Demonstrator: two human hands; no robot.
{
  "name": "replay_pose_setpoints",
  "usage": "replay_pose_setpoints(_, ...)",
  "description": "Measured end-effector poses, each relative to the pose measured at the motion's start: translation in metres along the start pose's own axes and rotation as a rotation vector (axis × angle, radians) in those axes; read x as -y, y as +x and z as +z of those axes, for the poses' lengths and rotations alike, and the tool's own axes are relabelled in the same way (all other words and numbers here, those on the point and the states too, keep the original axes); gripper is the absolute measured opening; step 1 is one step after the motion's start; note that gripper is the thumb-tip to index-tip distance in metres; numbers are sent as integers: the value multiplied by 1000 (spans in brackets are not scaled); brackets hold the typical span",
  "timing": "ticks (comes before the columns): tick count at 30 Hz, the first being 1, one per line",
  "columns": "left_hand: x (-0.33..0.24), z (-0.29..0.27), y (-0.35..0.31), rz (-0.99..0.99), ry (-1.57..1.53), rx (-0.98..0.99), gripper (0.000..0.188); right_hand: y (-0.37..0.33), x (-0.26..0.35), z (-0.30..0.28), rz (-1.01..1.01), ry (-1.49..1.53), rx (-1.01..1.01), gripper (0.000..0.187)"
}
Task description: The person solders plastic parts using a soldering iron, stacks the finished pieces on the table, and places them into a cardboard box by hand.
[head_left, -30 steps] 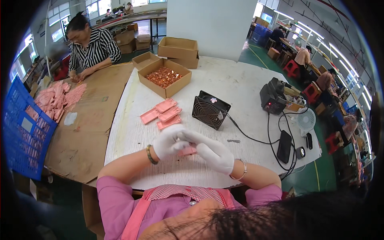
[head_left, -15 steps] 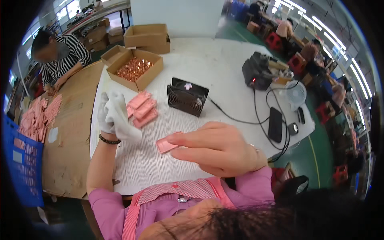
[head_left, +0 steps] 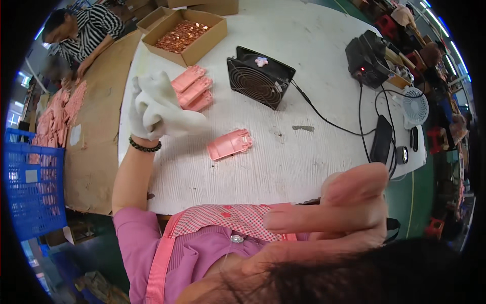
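Note:
A pink plastic housing lies alone on the white tabletop, with neither hand touching it. My left hand, in a loose white glove, is raised over the table's left side, close to a small stack of similar pink housings. Folds of the glove and blur hide how its fingers are set. My bare right hand is lifted high near the camera at lower right. Its fingers are stretched out and apart, with nothing seen in them.
Beyond the stack stands a cardboard box of copper-coloured parts. A black fan trails a cable to a black power unit. A phone and small white fan sit right. A blue crate and co-worker are left.
My right hand has let go of the pink housing and moved right and toward me. The housing stays on the table. My left hand remains raised, and the whole view has shifted.

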State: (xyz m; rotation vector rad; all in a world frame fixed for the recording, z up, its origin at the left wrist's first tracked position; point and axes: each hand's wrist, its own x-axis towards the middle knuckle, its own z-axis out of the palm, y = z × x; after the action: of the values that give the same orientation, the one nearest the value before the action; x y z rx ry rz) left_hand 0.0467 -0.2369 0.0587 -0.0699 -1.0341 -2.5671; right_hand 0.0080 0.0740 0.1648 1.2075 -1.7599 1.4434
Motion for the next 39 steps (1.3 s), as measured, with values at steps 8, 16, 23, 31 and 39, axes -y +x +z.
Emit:
replay_pose_setpoints(8,1,-17,-8,-12,-4,-77,40,29,-2,-16,-17,14,290,15)
replay_pose_setpoints(16,3,-11,-6,-101,-114,-65,48,40,14,-19,111,145,153,30)
replay_pose_setpoints(23,-1,-13,-12,-127,-148,-61,47,33,-31,4,-454,282,290,19)
replay_pose_setpoints(31,5,-8,-7,-123,-43,-27,45,24,-19,-25,-217,171,153,17)
replay_pose_setpoints(39,6,-5,-8,-158,-108,-41,41,20,-9,-18,-178,69,196,10)
